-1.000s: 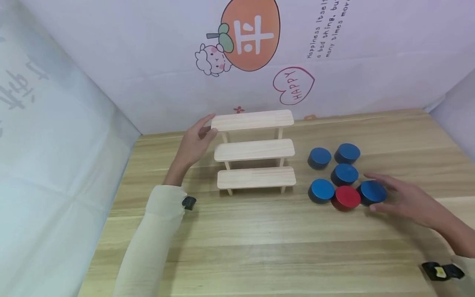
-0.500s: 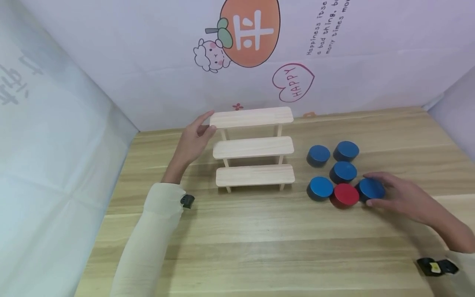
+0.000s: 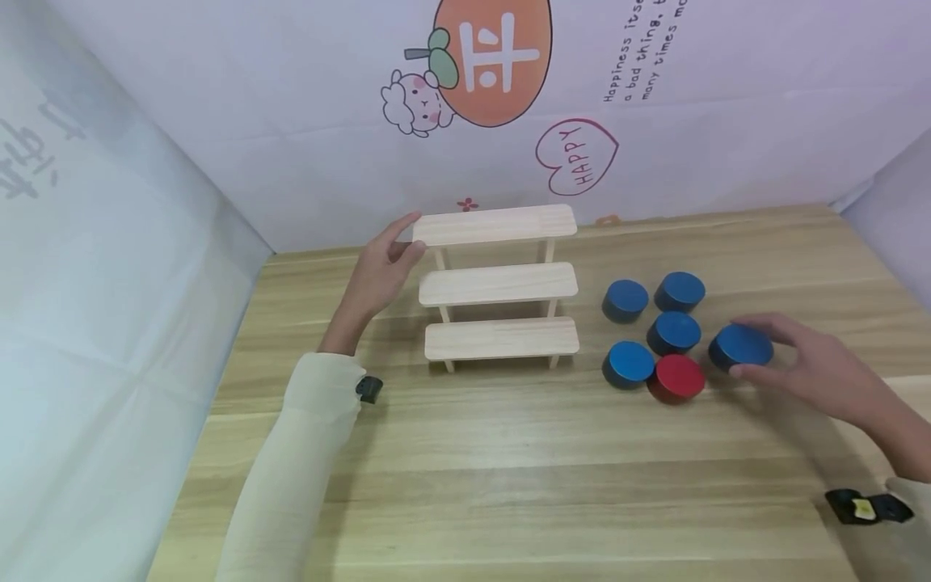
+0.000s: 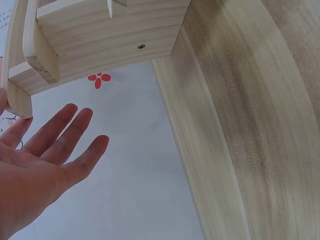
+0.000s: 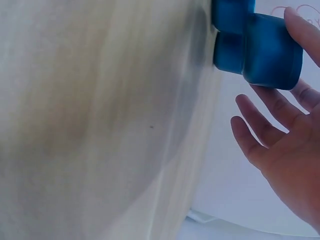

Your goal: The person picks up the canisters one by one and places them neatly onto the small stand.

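A three-step wooden display shelf [image 3: 498, 283] stands at the back of the table. At its top tier's left end, my left hand [image 3: 374, 275] pinches the board between thumb and index finger; the other fingers spread apart below it in the left wrist view. To the right, my right hand [image 3: 822, 368] holds a short blue cylinder [image 3: 742, 346] between thumb and fingers, raised over the table. Just left of it are a red cylinder [image 3: 677, 377] and several blue ones, the nearest being a blue cylinder [image 3: 674, 332]. The right wrist view shows the held cylinder's smooth side [image 5: 272, 52].
Wood-grain table [image 3: 509, 485] extends in front of the shelf. A white printed cloth [image 3: 291, 121] hangs behind it, and another pale cloth [image 3: 109, 339] closes the left side. Dark wrist straps sit at both sleeves.
My right hand has closed on the rightmost blue cylinder and lifted it slightly up and right, away from the red one. The left hand stays at the shelf.
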{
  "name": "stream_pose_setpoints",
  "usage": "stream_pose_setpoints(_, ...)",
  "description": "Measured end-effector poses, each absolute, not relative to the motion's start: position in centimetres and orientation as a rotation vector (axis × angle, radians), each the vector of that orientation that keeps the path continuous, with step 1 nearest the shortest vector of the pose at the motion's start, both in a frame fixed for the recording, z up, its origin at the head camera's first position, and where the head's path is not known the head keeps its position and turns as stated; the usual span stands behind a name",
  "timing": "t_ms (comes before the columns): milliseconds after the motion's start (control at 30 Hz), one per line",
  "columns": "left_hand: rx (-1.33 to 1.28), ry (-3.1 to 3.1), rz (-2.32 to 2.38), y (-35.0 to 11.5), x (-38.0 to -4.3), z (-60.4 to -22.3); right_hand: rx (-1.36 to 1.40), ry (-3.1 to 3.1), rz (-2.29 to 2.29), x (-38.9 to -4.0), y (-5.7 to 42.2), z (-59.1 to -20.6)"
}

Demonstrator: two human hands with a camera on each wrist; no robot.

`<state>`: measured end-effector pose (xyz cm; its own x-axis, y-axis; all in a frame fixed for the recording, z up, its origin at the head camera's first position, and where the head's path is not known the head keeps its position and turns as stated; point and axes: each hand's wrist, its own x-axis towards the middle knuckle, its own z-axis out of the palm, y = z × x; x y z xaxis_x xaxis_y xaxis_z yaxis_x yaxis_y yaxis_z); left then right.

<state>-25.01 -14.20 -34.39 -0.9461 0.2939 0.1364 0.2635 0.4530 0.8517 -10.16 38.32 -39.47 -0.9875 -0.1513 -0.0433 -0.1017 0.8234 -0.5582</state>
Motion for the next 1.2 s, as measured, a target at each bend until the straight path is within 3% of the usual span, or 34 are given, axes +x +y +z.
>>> stream_pose_setpoints(633, 0.437, 2.643, 1.522, -14.4, -24.9, -34.2, -0.192, 2.99, -0.982, -11.9, 36.5, -36.0)
stream_pose_setpoints(1200, 0.427, 2.628, 1.519, -14.3, -25.1, -34.2, -0.25, 2.984, -1.019, -14.3, 31.5, -32.0)
